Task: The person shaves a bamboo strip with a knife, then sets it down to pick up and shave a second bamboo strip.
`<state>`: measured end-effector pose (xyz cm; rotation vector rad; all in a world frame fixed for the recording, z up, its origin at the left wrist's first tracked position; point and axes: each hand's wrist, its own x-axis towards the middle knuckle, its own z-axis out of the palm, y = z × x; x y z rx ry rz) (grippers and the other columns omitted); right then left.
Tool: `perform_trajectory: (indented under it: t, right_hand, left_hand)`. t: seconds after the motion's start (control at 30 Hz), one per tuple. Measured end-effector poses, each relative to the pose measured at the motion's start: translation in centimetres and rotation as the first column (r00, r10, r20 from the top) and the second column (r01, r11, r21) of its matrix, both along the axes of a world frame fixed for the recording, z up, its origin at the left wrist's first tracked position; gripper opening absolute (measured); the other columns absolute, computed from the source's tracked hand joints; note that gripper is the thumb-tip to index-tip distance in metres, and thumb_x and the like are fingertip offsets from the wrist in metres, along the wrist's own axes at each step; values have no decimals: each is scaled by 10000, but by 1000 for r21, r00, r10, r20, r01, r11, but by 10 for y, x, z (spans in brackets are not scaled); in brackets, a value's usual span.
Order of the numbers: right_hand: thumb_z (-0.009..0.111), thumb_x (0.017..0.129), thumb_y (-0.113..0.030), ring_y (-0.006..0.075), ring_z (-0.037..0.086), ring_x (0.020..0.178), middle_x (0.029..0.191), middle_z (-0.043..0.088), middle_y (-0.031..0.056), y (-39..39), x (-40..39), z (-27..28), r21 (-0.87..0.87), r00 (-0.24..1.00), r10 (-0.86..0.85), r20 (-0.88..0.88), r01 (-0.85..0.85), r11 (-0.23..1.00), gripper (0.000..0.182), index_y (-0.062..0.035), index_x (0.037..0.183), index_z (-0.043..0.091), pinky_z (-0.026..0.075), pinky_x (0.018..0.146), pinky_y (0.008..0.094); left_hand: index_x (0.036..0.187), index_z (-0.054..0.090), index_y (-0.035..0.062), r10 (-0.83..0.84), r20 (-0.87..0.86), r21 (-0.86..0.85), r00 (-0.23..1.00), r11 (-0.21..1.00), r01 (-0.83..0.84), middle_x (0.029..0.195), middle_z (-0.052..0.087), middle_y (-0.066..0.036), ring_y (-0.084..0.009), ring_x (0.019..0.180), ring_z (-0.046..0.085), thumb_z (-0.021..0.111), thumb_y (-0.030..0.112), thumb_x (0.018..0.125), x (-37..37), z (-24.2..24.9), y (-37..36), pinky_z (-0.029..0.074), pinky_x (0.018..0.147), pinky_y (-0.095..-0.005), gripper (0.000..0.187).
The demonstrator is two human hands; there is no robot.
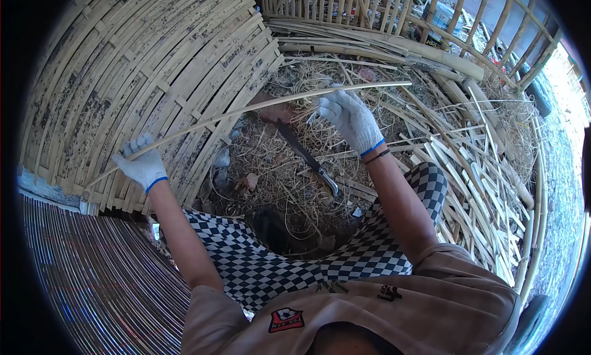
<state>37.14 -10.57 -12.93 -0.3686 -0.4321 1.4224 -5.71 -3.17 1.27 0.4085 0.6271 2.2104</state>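
A long, thin bamboo strip (246, 108) slants across the view, its right end higher than its left. My left hand (141, 161), in a white knitted glove with a blue cuff, is closed around the strip near its left end. My right hand (349, 118), gloved the same way, is at the strip toward its right end, fingers bent against it. On the ground between my arms lies a machete (301, 150), its dark blade pointing up and left and its handle toward me.
A woven bamboo panel (135, 78) fills the upper left. Split bamboo strips (474, 195) are heaped at right. Bamboo poles (394, 47) lie along a slatted fence (345, 4) at the back. Shavings (265, 170) litter the ground, with a brick (275, 110) near the blade tip.
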Motion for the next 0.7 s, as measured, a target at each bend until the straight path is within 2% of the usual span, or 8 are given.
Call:
perform_trajectory:
  t: [0.13,0.3,0.4,0.43,0.53,0.6,0.63,0.7]
  right_hand:
    - [501,1075,-203,290,713,960,1089,668,189,4,2,-10,-39,998,3,-55,-5,999,264,21,1214,503,636,851,382]
    - [504,1077,-270,287,719,910,1061,677,199,14,0,-22,-114,998,51,-42,-56,992,278,1,1134,529,639,819,377]
    - [524,1069,-289,274,729,884,1050,694,186,11,-12,-21,-155,972,159,171,-133,979,320,10,1183,536,630,768,352]
    - [532,1066,-298,273,731,882,1047,698,183,10,-18,-21,-179,943,207,259,-164,970,335,12,1193,537,627,754,343]
    - [616,997,-409,308,726,915,1071,701,193,1,-47,-36,-395,541,397,742,-126,910,471,2,1217,544,602,764,384]
    - [658,943,-463,361,710,950,1080,697,220,1,-65,-77,-376,-30,375,926,-42,926,544,7,1196,558,584,801,436]
    - [680,909,-488,394,698,974,1080,695,236,2,-72,-113,-280,-384,254,888,-10,960,581,13,1180,567,571,826,467]
    - [684,883,-496,443,669,1013,1102,673,257,-15,-87,-150,-314,-530,290,797,46,948,598,6,1184,567,547,866,502]
  left_hand:
    - [840,444,101,-504,-9,208,864,844,495,691,353,18,-141,608,302,445,620,1026,4,2,-6,339,641,-332,551]
    - [665,403,163,-748,-300,382,592,475,793,557,308,49,-123,511,283,412,711,978,-20,1,4,297,593,-322,631]
    - [561,273,212,-478,-183,309,859,802,512,467,207,69,-112,425,150,363,713,998,-23,12,1,221,493,-289,671]
    - [550,259,214,-452,-183,310,873,816,488,464,204,67,-113,422,141,362,713,998,-27,15,-1,197,479,-288,679]
    - [524,222,219,-322,-194,292,927,883,368,458,189,60,-117,416,112,361,709,1002,-38,28,-5,145,448,-291,699]
    - [518,203,224,-170,-214,251,962,942,222,454,172,59,-118,417,95,364,702,1006,-35,40,-12,136,446,-296,702]
    - [520,202,225,-145,-226,247,963,948,201,455,166,57,-118,419,92,364,697,1010,-33,43,-16,132,448,-296,699]
    - [522,200,227,-92,-252,240,963,959,154,458,155,54,-119,423,85,365,685,1017,-32,49,-22,124,452,-297,694]
